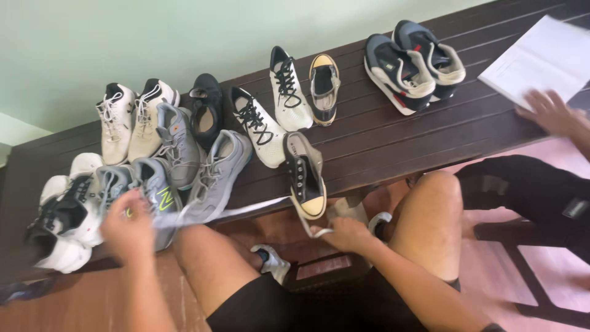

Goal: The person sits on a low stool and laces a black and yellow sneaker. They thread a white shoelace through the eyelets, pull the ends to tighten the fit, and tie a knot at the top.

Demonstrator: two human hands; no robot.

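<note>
I sit at a long dark bench (393,132) with lots of shoes on it. My left hand (127,232) is up by the gray shoes and pinches one end of a white lace (246,209). My right hand (347,235) is lower, by my knee, and its fingers are curled tight on the other end. The lace runs flat and straight between my two hands, because I pull it from both sides.

The lace passes just under the toe of a black shoe (304,175) with a yellow tip. That shoe hangs a bit over the edge of the bench, close to me, so it is easy to get at. I cannot tell if the lace goes into it.

The other shoes sit farther back, out of my way. There are white ones (130,120) in a pair by the wall, gray ones (216,175) bunched up near my left hand, and a dark pair (413,64) far off to the right.

Another person's hand (550,114) lies flat on a white paper (541,58) at the right end of the bench. It is well apart from my hands.
</note>
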